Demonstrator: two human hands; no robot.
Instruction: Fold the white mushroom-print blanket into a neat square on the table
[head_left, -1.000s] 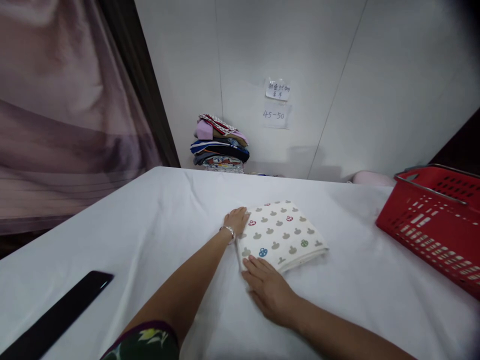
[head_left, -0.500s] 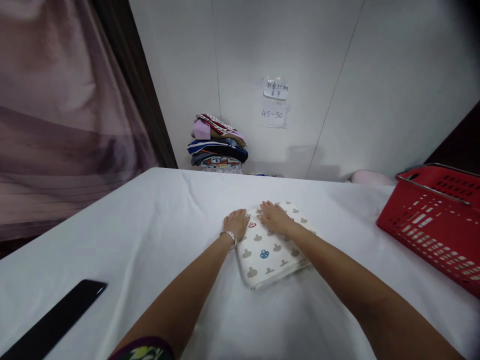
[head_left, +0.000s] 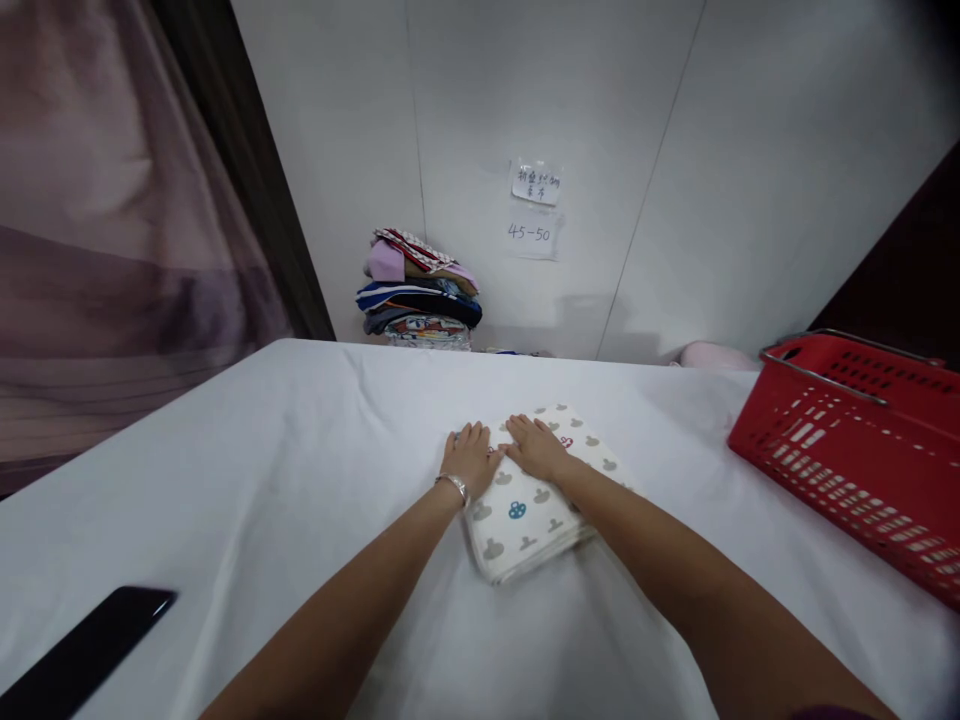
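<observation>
A folded cream cloth printed with small grey, red and blue shapes lies on the white table. My left hand, with a bracelet on the wrist, rests flat on the cloth's far left corner, fingers stretched out. My right hand lies flat on the cloth right beside it, fingers extended, almost touching the left hand. Neither hand holds anything.
A red plastic basket with a metal handle stands at the right. A stack of folded clothes sits against the wall at the back. A black flat object lies near the front left edge. Paper notes hang on the wall.
My right hand moved from the cloth's near corner to its far edge beside the left hand. The cloth has shifted slightly left and nearer under both hands.
</observation>
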